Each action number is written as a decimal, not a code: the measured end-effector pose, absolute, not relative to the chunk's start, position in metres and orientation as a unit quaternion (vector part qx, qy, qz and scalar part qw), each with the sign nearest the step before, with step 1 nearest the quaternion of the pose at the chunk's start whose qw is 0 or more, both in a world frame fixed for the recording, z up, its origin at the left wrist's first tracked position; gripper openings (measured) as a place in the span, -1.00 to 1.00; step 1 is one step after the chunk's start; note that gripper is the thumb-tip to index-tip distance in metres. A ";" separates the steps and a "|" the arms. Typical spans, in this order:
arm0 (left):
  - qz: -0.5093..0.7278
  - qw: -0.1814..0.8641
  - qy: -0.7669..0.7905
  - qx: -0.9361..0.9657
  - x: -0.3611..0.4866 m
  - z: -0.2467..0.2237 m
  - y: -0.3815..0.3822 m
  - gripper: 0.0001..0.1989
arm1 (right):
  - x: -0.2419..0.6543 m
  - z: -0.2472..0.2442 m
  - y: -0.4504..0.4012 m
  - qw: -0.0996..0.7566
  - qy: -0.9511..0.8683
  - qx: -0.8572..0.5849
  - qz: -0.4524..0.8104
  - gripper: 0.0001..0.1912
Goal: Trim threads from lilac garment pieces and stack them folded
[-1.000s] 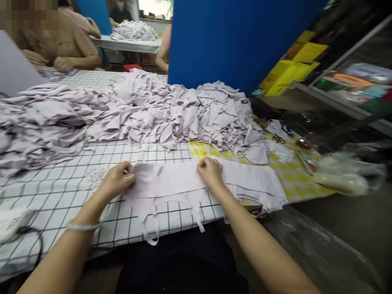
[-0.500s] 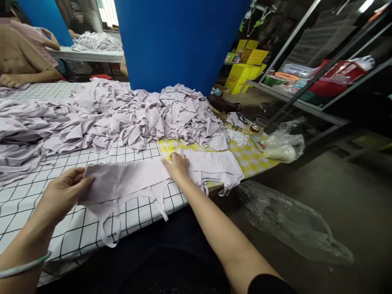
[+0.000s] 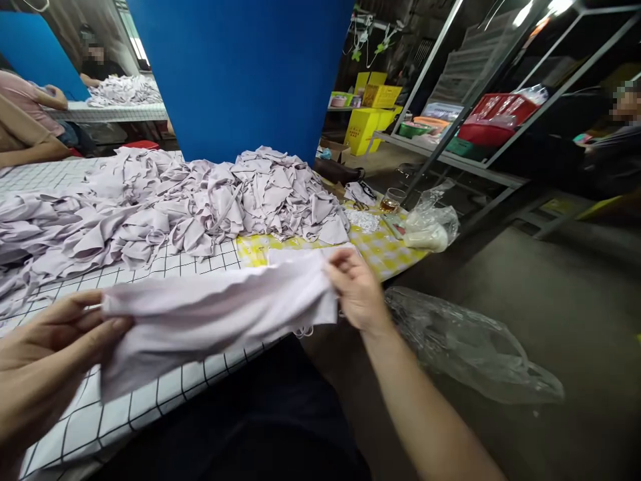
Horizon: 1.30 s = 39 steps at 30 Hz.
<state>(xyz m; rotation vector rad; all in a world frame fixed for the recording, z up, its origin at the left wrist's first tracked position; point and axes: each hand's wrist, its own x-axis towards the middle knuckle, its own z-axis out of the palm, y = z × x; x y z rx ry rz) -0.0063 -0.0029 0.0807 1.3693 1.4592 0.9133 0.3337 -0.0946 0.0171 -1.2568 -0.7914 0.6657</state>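
L hand (image 3: 47, 361) (9 o'clock) & R hand (image 3: 359, 294) (3 o'clock), fingers nearly closed, each pinch one end of lilac fabric pc. (image 3: 220, 310); cloth pile (image 3: 215, 204) at 12.

Matt cloth and glossy plastic
Held garment (image 3: 215, 307): rippled matt cloth; pile (image 3: 273, 194): crumpled cloth; floor bag (image 3: 475, 354): clear, shiny film; blue panel (image 3: 240, 73): smooth; shelf frame (image 3: 501, 175): metal.

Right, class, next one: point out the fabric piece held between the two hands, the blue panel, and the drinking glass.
Fabric piece (image 3: 220, 304): head view, middle of its near face.
Blue panel (image 3: 240, 77): head view, middle of its broad side.
Drinking glass (image 3: 392, 200): head view, middle of its side.
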 end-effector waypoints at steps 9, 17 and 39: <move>0.259 0.714 0.375 0.532 0.155 0.009 0.040 -0.55 | 0.476 0.002 -0.132 0.656 -0.313 -0.661 0.188 -0.56; 0.254 0.637 0.472 0.554 0.226 -0.049 0.108 -0.57 | 0.523 -0.083 -0.043 0.518 -0.298 -0.783 0.172 -0.66; 0.000 0.092 0.175 0.980 0.251 -0.059 0.064 -0.45 | 0.305 -0.085 -0.125 0.434 -0.402 -0.800 0.102 -0.76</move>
